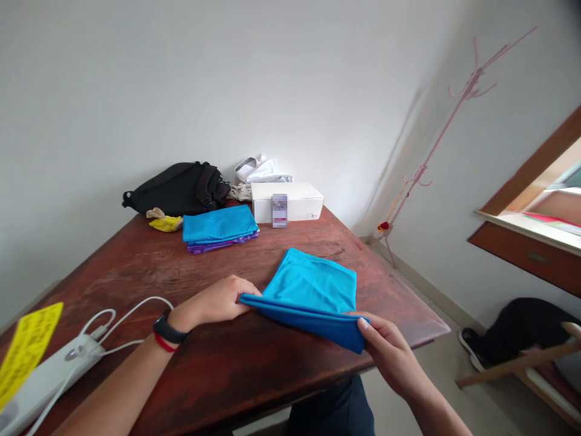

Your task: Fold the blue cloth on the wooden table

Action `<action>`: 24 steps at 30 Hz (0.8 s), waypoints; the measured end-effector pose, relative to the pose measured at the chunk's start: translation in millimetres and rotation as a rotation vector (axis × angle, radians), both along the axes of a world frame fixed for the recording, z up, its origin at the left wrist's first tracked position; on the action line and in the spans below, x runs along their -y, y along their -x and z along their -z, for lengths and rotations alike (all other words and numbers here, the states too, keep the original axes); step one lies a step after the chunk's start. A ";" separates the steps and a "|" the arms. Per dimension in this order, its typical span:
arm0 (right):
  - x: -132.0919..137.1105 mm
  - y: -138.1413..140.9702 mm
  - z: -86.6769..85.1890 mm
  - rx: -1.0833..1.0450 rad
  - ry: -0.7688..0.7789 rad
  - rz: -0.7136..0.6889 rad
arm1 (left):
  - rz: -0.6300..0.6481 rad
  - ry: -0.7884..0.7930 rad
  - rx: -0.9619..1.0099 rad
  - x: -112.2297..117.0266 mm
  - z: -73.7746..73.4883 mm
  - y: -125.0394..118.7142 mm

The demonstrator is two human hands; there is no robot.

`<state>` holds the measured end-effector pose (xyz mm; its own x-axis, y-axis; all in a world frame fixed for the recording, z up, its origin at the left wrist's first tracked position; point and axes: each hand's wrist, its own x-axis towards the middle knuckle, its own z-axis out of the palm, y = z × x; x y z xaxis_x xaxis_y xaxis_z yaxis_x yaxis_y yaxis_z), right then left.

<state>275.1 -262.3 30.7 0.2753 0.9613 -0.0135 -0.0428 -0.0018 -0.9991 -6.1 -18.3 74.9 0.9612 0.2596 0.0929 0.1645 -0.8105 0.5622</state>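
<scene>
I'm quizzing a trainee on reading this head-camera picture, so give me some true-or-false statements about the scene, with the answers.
1. The right hand pinches a corner of the folded bright blue cloth. True.
2. A black wristband sits on the right wrist. False: the black wristband is on the left wrist.
3. A purple folded cloth lies on top of the farther blue one. False: the farther folded blue cloth lies on the purple folded cloth.
4. A white cardboard box stands on the dark red wooden table. True.
5. A pink coat rack stands on the table. False: the pink coat rack stands on the floor beside it.
</scene>
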 end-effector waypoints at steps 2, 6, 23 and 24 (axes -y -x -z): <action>7.5 -4.1 -4.6 -0.159 0.005 0.002 | 0.058 0.105 -0.005 7.2 -10.2 -0.2; 16.4 -13.2 -15.5 -0.326 0.037 0.077 | 0.122 0.289 -0.016 23.1 -17.5 -2.1; -103.6 -103.9 41.7 0.777 0.201 0.357 | -0.530 0.569 0.018 -38.6 59.8 -102.3; -104.2 -104.5 42.4 0.826 0.208 0.372 | -0.533 0.554 0.019 -40.8 63.3 -101.8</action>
<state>379.6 -158.1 -11.7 0.5642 0.8096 0.1618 0.6484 -0.3133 -0.6938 95.7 22.5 11.7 0.6927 0.7008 -0.1703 0.4402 -0.2238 0.8695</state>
